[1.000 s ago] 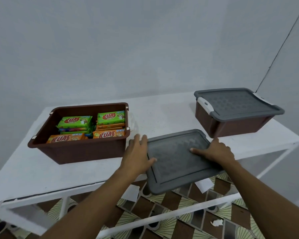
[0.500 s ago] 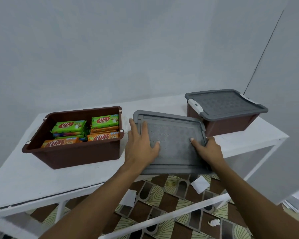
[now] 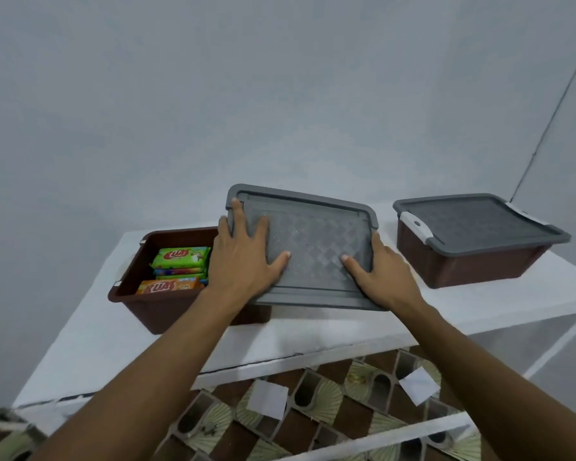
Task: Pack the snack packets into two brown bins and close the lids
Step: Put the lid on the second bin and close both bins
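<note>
Lid (image 3: 316, 241) pressed by flat left hand (image 3: 243, 261), right hand (image 3: 383, 274) clasping edge, seemingly overlapping bin (image 3: 167, 311).

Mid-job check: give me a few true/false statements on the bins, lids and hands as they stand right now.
1. The left hand and right hand are both on the grey lid. True.
2. The right bin has no lid. False: a second lid covers it.
3. The left bin holds snack packets. True.
4. The grey lid is seated flat on the left bin. False: it is raised and tilted over the bin's right end.
</note>
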Demonstrator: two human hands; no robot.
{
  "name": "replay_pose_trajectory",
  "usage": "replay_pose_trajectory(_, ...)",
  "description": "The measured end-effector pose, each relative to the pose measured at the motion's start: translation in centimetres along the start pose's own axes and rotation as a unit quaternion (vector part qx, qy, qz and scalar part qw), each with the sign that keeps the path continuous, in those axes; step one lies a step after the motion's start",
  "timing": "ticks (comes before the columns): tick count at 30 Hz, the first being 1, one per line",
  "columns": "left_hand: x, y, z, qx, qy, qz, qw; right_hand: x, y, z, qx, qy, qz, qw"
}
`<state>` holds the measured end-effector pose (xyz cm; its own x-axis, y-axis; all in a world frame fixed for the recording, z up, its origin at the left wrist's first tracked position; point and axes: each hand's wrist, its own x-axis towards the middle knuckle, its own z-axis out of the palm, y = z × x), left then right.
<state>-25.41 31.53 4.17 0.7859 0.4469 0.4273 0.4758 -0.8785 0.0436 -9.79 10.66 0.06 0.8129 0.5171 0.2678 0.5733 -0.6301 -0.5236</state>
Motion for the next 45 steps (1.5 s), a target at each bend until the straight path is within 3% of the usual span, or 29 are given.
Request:
replay_pose_trajectory(6, -0.9, -10.6, -0.5, 0.002, -0.051, -0.076, 0.996, 2.8, -8.7, 4.2, -0.045, -0.027, -0.092, 0.994)
replay_pose_trajectory(11, -1.8, -18.4, 0.4, 0.038, -0.14, -0.116, 0.983, 3.7, -14.0, 9.4, -0.039, -0.13, -0.106, 0.985)
replay_pose_trajectory(14, -1.6, -20.3, 1.2, 0.01, -0.209, -0.114, 0.971, 4.2, -14.8, 10.3, -0.065, -0.114, -0.103, 0.986)
replay_pose_trajectory(22, 0.0, -22.2, 2.2, -0.065, -0.24, -0.066, 0.966, 5.6, -14.8, 10.2, -0.054, -0.138, -0.081, 0.986)
replay_pose_trajectory(25, 0.1, -22.7, 2.5, -0.085, -0.199, -0.082, 0.973, 6.0, -14.9, 10.4, 0.017, -0.158, -0.049, 0.986)
replay_pose_trajectory(27, 0.1, -22.7, 2.7, -0.146, -0.15, -0.161, 0.965, 6.0, -14.6, 10.8, 0.039, -0.146, -0.039, 0.988)
replay_pose_trajectory(30, -0.2, -23.0, 2.9, -0.315, -0.129, -0.311, 0.887, 6.0, -14.2, 11.1, 0.127, -0.147, 0.078, 0.978)
replay_pose_trajectory(32, -0.7, -23.1, 2.8, -0.357, -0.107, -0.365, 0.853, 5.8, -14.2, 11.2, 0.134, -0.168, 0.146, 0.966)
replay_pose_trajectory(35, -1.1, -23.0, 2.6, -0.303, -0.047, -0.369, 0.877, 5.8, -14.3, 11.1, 0.08, -0.157, 0.155, 0.972)
replay_pose_trajectory(39, -1.6, -22.6, 2.0, -0.265, -0.001, -0.309, 0.913, 5.5, -14.4, 10.8, 0.053, -0.111, 0.14, 0.982)
replay_pose_trajectory(45, -1.9, -22.4, 1.8, -0.302, -0.001, -0.245, 0.921, 5.0, -14.5, 10.6, 0.056, -0.066, 0.07, 0.994)
